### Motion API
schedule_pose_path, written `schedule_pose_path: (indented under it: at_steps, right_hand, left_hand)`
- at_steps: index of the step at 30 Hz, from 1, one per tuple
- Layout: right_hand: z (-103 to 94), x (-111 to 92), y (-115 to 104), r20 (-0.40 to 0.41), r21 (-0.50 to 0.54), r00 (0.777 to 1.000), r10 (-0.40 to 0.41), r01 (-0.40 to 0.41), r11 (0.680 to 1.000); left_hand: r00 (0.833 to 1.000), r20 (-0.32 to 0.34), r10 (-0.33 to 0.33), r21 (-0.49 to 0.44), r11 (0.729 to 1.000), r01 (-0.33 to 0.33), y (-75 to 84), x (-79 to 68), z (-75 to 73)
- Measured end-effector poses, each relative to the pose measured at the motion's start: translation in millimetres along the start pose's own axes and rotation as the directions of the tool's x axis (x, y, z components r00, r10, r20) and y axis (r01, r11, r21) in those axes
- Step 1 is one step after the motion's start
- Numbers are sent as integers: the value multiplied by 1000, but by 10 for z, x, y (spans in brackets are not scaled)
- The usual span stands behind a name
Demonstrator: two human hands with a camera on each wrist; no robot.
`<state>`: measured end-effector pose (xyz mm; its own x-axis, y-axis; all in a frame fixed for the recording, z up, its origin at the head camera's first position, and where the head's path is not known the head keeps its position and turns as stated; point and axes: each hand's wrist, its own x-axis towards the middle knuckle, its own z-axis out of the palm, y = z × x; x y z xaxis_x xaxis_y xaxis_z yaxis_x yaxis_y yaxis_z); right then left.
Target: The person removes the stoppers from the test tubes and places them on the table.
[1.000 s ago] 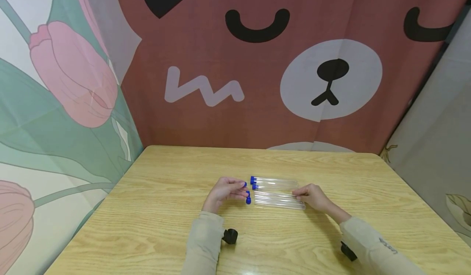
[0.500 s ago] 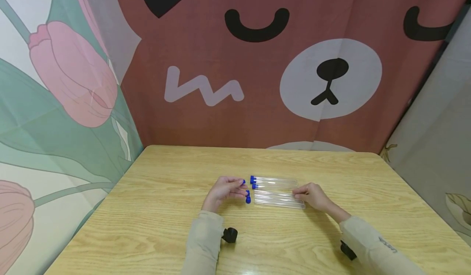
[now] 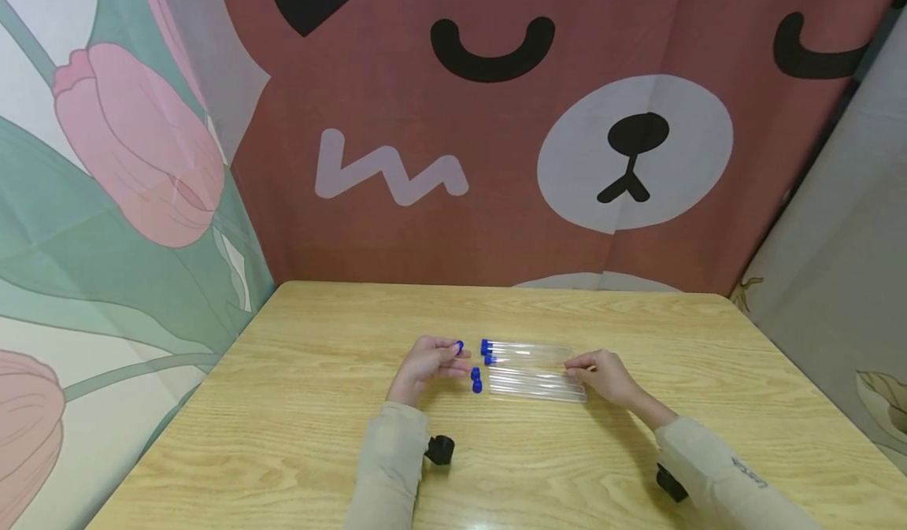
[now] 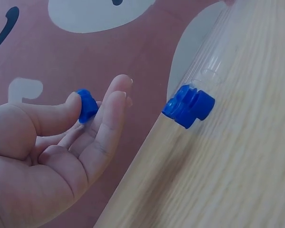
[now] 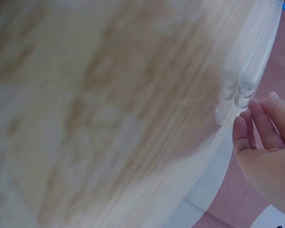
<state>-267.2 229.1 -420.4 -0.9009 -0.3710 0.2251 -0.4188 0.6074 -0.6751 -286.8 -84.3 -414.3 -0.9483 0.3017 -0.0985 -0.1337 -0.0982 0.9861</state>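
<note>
Bench (image 3: 283, 435): wood, carries the lot. Right hand (image 3: 605, 378): fingers curled in at the tubes' right ends; can't tell if it grips one. Left hand (image 3: 427, 366): thumb and fingertip pinch the held cap (image 3: 460, 346), other fingers extended, left of the tubes. Uncapped tubes (image 3: 534, 387): lying flat, near side of the capped tubes (image 3: 531, 350). Probably light, stiff, slick, prone to roll; grip mid-length, gently. Loose caps (image 3: 476, 380): just left of uncapped ends; likely firm plastic, pinch the sides.
</note>
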Motion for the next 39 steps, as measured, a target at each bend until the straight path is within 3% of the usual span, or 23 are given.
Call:
schedule_pose_path:
  at_steps: [7, 14, 20, 24, 39]
  right_hand:
    - [-6, -8, -5, -15, -18, 999, -34, 34, 999]
    - [-7, -12, 8, -14, 10, 1000, -8, 8, 1000]
    - [-3, -16, 30, -15, 12, 1000, 3, -2, 1000]
    - [-2, -17, 55, -14, 12, 1000, 6, -5, 1000]
    - [-5, -16, 72, -12, 6, 1000, 6, -6, 1000]
  left_hand:
    - [998, -55, 19, 21, 1000, -18, 26, 34, 9]
    - [981, -185, 54, 79, 996, -39, -21, 91, -3]
    - [975, -207, 86, 95, 993, -67, -58, 130, -5]
    - [969, -236, 79, 150, 988, -44, -54, 145, 15]
    - [957, -269, 108, 418, 908, 15, -61, 182, 114]
